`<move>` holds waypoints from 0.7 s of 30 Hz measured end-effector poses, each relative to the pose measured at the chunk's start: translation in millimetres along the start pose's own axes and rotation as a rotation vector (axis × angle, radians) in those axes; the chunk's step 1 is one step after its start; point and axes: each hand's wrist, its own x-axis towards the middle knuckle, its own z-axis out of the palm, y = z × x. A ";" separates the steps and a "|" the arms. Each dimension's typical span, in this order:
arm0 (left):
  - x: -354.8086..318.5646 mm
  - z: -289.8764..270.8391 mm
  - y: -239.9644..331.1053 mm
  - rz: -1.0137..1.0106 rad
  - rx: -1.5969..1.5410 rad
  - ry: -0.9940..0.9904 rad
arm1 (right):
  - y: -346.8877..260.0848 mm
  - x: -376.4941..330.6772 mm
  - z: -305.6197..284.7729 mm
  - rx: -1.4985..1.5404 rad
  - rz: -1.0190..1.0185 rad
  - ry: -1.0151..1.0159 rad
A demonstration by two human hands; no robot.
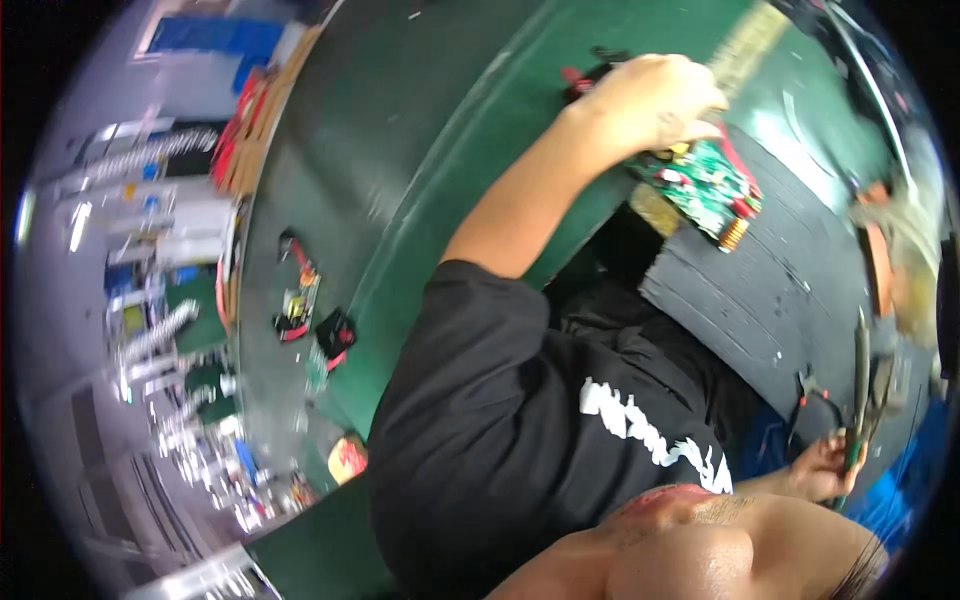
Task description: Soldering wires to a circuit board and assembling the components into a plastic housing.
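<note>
Face (680,560) nearest. Circuit board (705,188) far right, over black mat (755,295): populated; what's left unclear. Left hand (655,100): fingers curled at it, pinch unclear. Right hand (825,468): fingers wrapped round green-handled tool (854,450), off board.

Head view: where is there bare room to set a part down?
The dark mat has room between the circuit board and the pliers, bar small specks. The green bench is bare just left of the left forearm. Crowded: around the left hand and the right hand with its green-handled tool.
</note>
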 end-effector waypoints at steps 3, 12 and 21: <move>-22.6 -13.0 2.4 0.062 0.105 0.123 | -1.9 15.9 3.4 0.244 0.222 -0.140; -126.3 -35.7 -36.8 -0.353 -0.027 0.433 | 0.0 62.5 35.2 0.021 0.073 -0.152; -168.9 -54.4 -256.5 -0.566 0.147 0.794 | -4.2 53.6 49.6 0.030 0.118 -0.329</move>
